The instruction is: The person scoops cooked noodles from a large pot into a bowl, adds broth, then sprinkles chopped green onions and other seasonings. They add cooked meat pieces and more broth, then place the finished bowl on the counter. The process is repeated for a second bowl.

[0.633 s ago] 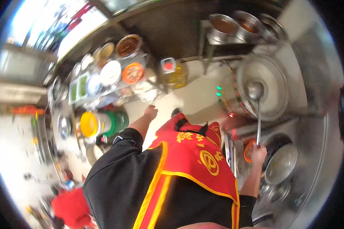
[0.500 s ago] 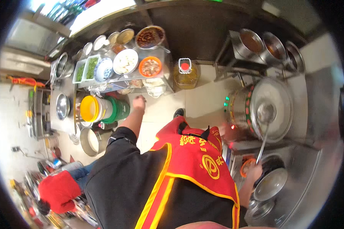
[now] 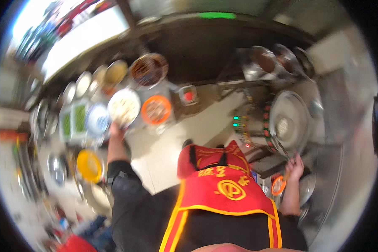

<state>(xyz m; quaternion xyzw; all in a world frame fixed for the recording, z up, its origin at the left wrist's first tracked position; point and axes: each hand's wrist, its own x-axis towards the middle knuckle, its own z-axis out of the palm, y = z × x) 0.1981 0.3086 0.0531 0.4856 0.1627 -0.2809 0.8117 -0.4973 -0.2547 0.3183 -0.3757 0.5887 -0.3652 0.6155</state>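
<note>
My right hand (image 3: 295, 167) is closed round the handle of a long-handled ladle (image 3: 282, 127). The ladle's round head, with something pale in it, is over the wide steel pot (image 3: 305, 110) on the right; blur hides whether the head is perforated. My left hand (image 3: 116, 129) reaches forward to the near rim of a white bowl (image 3: 124, 106) of pale pieces. Its fingers are smeared by motion, so I cannot tell whether they grip the rim. Beside that bowl are an orange bowl (image 3: 156, 110) of meat-like pieces and a blue-and-white bowl (image 3: 97, 119).
White trays of chopped greens (image 3: 80, 117) and a basin of dark red sauce (image 3: 149, 69) share the counter. A yellow-rimmed bucket (image 3: 89, 166) stands below it. Steel pots (image 3: 262, 61) line the back right. A person in red (image 3: 76, 244) is at lower left.
My left hand has moved from above the floor to the white bowl. My right hand has risen forward with the ladle, whose head now shows pale contents. The view has shifted and blurred.
</note>
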